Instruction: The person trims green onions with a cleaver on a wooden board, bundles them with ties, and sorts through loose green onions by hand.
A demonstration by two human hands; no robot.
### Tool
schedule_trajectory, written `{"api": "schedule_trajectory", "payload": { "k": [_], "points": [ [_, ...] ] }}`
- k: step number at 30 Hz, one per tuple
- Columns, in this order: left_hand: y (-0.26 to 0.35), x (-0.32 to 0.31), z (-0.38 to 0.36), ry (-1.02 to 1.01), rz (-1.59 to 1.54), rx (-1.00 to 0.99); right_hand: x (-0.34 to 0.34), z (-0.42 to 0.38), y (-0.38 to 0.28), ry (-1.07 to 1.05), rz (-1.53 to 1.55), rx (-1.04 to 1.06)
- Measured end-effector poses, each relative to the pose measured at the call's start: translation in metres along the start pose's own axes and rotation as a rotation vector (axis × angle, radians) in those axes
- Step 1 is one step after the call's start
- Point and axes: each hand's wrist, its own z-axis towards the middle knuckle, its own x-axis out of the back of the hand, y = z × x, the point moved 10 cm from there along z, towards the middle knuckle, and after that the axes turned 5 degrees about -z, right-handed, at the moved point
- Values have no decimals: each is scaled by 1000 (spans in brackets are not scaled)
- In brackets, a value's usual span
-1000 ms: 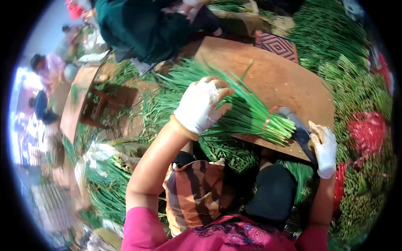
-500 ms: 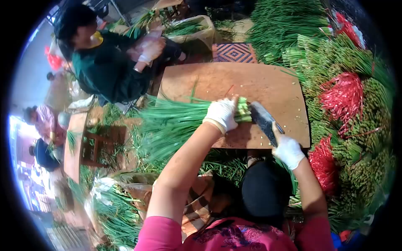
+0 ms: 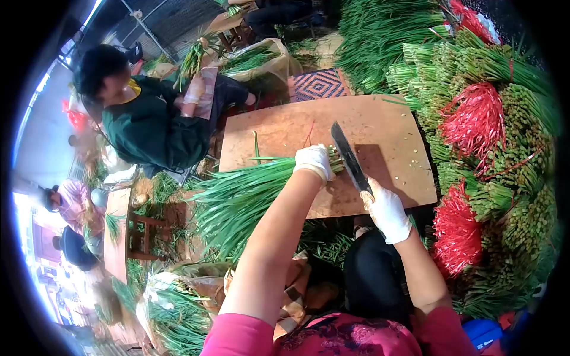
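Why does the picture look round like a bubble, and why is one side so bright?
Head view: a fisheye lens bends everything into a circle with black corners, so the wooden board looks curved. Daylight washes out the left edge, where the people look blurry. The middle is sharp: the left hand on the green stalks, the right hand holding the knife, which casts a dark shadow on the board.

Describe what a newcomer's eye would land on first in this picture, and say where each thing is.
At centre, the gloved left hand pins a bundle of green chives on a wooden board, while the gloved right hand holds a cleaver at the bundle's cut end. On the right, stacked green bundles carry bright red ties. At upper left sits a person in a dark green top.
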Motion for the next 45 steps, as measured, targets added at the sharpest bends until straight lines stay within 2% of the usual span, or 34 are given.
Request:
{"api": "schedule_trajectory", "payload": {
  "k": [16, 20, 21, 22, 24, 27, 28, 30, 31, 32, 34, 37, 38, 40, 41, 43, 44, 45],
  "points": [
    [-12, 0, 3, 11, -165, -58, -9, 17, -20, -169, -25, -16],
    [-11, -3, 7, 60, -173, -91, -30, 32, -20, -367, 89, -150],
    [-10, -4, 8, 82, -174, -102, -43, 43, -16, -297, -1, -61],
    [-10, -5, 8, 104, -173, -111, -55, 49, -17, -372, 100, -210],
    [-13, -13, 12, 138, -159, -88, -92, 72, 1, -256, -36, -142],
    [-11, -4, 9, 212, -122, -82, -98, 99, -4, -305, -174, -210],
    [-5, -3, 6, 187, -136, -82, -101, 101, -5, -310, -184, -130],
    [-9, 0, 0, 153, -167, -45, -93, 87, 1, -378, -91, -253],
    [-8, 4, -7, 171, -167, -81, -86, 71, -2, -490, 40, -336],
    [-7, 5, -12, 148, -166, -104, -77, 59, -7, -532, -19, -264],
    [-11, 12, -23, 195, -225, -110, -74, 38, 17, -536, 125, -326],
    [-14, 43, -56, 380, -286, -186, -80, 26, 66, -472, 317, -465],
    [-11, 65, -81, 427, -281, -249, -67, 26, 59, -491, 251, -426],
    [-31, 85, -108, 541, -342, -269, -48, 47, 51, -79, -280, -33],
    [-41, 96, -127, 613, -420, -305, -19, 48, 19, -113, -271, -11],
    [-58, 124, -170, 763, -575, -406, -2, 59, -19, -37, 38, 91],
    [-61, 136, -187, 681, -613, -384, 17, 54, -51, 47, 108, 198],
    [-61, 154, -214, 717, -820, -409, 37, 34, -82, 216, 188, 359]
  ]
}}
